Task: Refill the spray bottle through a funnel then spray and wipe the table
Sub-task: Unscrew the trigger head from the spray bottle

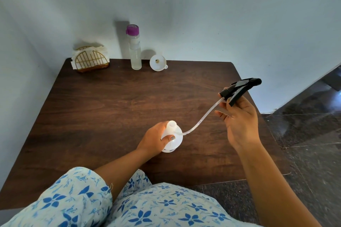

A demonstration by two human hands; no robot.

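Standing open on the table (pixel 92 112), white spray bottle (pixel 174 134) gripped by left hand (pixel 154 141); black sprayer top (pixel 239 88) pinched up high in right hand (pixel 239 121).

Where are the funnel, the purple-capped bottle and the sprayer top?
funnel (pixel 157 62): head view, inside its bowl.
purple-capped bottle (pixel 136 55): head view, clear body.
sprayer top (pixel 241 87): head view, black trigger head.

Pale blue walls (pixel 203 5) meet behind a dark wooden table (pixel 103 108); speckled dark floor (pixel 304 134).
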